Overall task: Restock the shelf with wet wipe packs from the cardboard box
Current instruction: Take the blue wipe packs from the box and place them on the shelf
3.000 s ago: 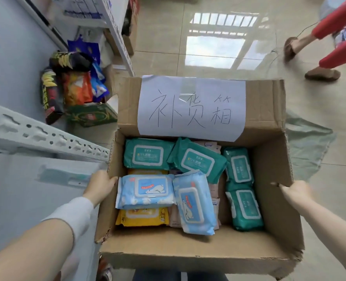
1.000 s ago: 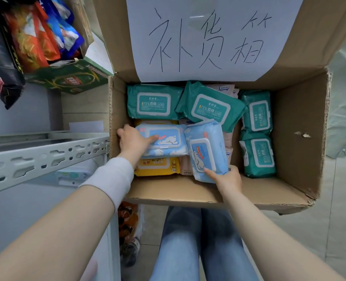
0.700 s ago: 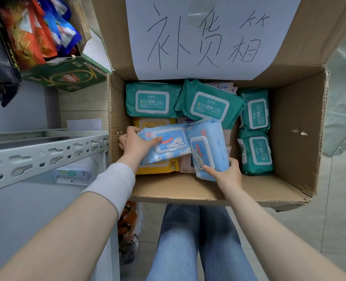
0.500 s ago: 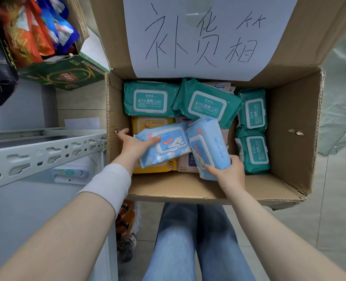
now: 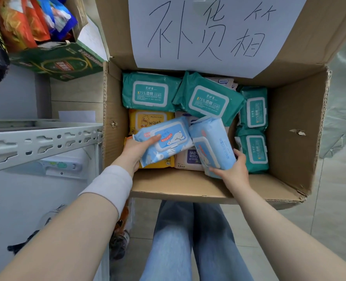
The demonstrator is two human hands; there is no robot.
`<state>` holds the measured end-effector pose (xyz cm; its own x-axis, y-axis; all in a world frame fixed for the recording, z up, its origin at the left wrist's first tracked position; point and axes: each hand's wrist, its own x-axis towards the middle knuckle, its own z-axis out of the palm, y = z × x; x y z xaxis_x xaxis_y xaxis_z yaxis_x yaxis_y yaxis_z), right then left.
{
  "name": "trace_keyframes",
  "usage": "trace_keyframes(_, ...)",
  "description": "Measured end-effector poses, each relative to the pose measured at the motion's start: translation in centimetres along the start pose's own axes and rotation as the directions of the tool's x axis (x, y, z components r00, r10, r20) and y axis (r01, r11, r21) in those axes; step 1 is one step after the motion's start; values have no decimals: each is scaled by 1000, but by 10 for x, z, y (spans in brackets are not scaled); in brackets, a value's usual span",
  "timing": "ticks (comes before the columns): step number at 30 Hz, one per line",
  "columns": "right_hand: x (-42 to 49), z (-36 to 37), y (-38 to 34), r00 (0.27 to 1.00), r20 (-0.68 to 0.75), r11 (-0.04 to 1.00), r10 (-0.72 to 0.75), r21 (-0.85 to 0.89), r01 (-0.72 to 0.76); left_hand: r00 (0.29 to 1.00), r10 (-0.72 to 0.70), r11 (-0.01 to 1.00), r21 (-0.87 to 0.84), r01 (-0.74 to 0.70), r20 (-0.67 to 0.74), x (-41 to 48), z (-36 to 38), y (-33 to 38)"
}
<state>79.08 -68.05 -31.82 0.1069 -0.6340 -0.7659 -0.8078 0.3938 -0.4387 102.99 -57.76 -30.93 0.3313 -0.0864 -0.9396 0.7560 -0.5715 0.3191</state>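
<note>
left hand (image 5: 136,153): I grip blue pack (image 5: 166,140), axis crosswise, tilted
right hand (image 5: 232,171): I grip second pack (image 5: 212,147), axis pointing away
shelf (image 5: 42,142): left of box (image 5: 294,126); left hand nearer

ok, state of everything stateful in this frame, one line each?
cardboard box, open, back flap raised.
left blue pack, tilted, gripped by the left hand.
right blue pack, turned on edge, gripped by the right hand.
teal packs, four, lying in the box, lids shut, untouched.
yellow pack, flat, partly covered by the left blue pack.
paper label, stuck on the raised flap.
</note>
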Motion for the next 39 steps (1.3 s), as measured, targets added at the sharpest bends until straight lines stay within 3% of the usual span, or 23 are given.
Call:
trace_keyframes(5, -7, -9, -3, 995, -92, 996, -29, 86, 37, 1000, -4, 997, -80, 3, -9, -10, 6, -4)
trace_keyframes(9, -14, -15, -20, 967, -205, 975, -154, 126, 182, 997, 48, 992, -118, -54, -55, -19, 12, -6)
trace_keyframes(12, -10, -9, -29, 945, -164, 943, -282, 136, 305, 994, 66, 991, -113, -76, -86, -12, 11, -14)
trace_keyframes(15, -5, -1, -34, 924, -132, 930, -360, 28, 366, 995, 78, 989, -124, -85, -64, -3, 7, -21)
trace_keyframes(18, -4, -5, -42, 937, -99, 942, -334, -11, 335, 989, 126, 985, -112, -134, -77, -7, 4, -23)
trace_keyframes(22, -25, -41, -60, 967, -79, 964, -242, 89, 249, 959, 230, 962, -112, -250, -164, -42, -2, -21)
trace_keyframes(24, -46, -66, -60, 984, -36, 957, -172, 230, 176, 934, 288, 940, -122, -318, -214, -71, -11, -18)
trace_keyframes(27, -79, -106, -53, 996, 62, 933, -72, 356, 45, 870, 410, 896, -58, -440, -272, -127, -30, -14)
trace_keyframes(30, -116, -146, -45, 969, 222, 937, -106, 349, 23, 762, 543, 824, 50, -564, -352, -198, -53, -18)
trace_keyframes(34, -170, -190, -45, 838, 473, 935, -272, 335, 115, 612, 677, 688, 56, -723, -409, -308, -81, -42)
trace_keyframes(39, -241, -212, -75, 628, 638, 894, -447, 336, 295, 382, 758, 480, 55, -876, -529, -442, -115, -67)
